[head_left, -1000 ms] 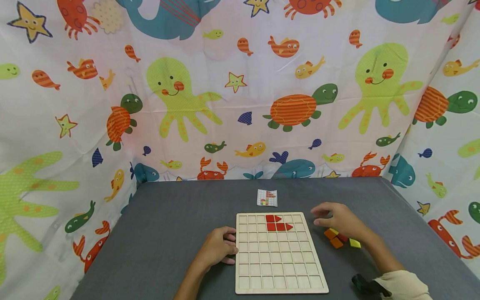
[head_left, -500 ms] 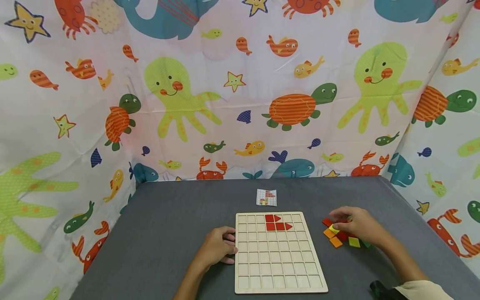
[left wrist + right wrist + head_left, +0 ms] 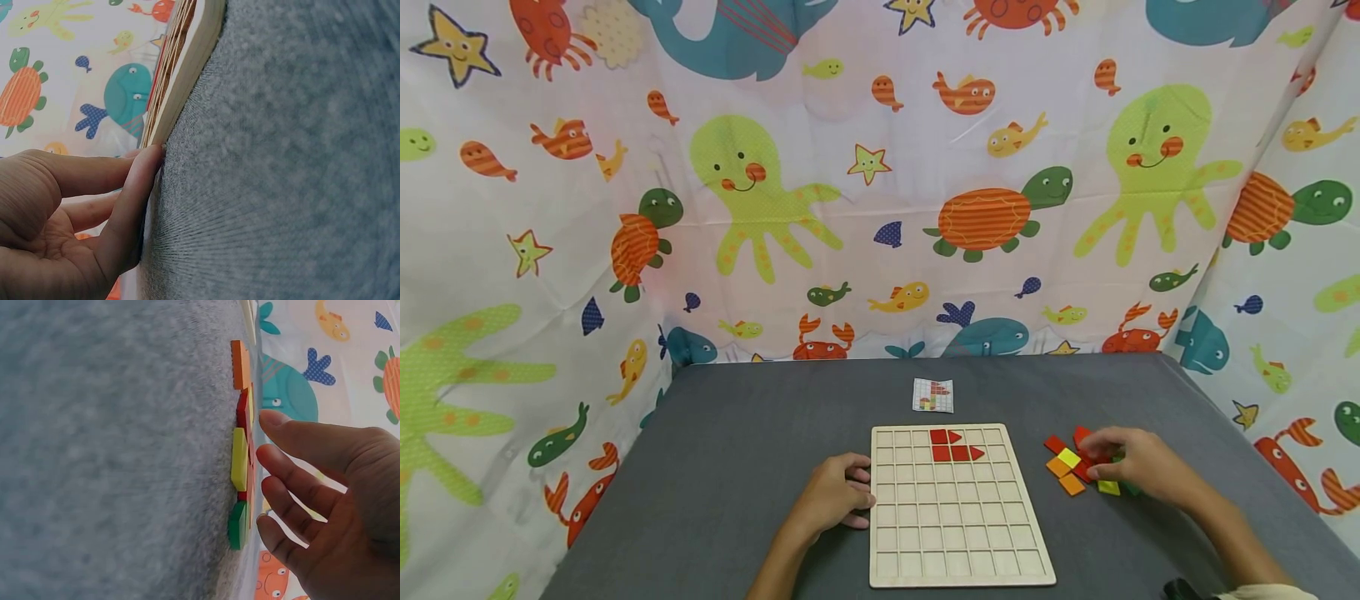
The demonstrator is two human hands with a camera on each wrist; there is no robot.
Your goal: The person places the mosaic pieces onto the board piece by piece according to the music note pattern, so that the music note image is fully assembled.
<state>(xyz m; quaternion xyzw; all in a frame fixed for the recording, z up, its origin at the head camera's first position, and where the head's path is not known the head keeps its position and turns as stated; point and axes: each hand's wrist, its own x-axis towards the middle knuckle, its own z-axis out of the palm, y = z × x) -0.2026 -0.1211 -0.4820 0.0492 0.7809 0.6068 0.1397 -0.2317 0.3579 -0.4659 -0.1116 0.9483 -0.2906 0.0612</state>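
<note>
My left hand (image 3: 835, 493) rests its thumb and fingertips against the left edge of a wooden grid board (image 3: 958, 517). Seen from the left wrist, the thumb (image 3: 134, 209) touches the board's rim (image 3: 187, 81). Red square and triangular tiles (image 3: 942, 453) fill cells in the board's top two rows. My right hand (image 3: 1138, 467) is just over a loose pile of tiles, fingers bent and apart, with nothing visibly held. In that pile lie orange tiles (image 3: 1072, 484), yellow tiles (image 3: 1069, 457), red tiles (image 3: 1056, 445) and a green tile (image 3: 237, 525), some hidden by the hand.
A small printed card (image 3: 933, 395) with a coloured grid pattern lies behind the board. Grey cloth (image 3: 760, 425) covers the table. A curtain (image 3: 850, 250) printed with sea animals hangs at the back and sides.
My right hand first moved from beside the board to over the tile pile, then slightly right and nearer, uncovering more red tiles. The left hand and board stay in place.
</note>
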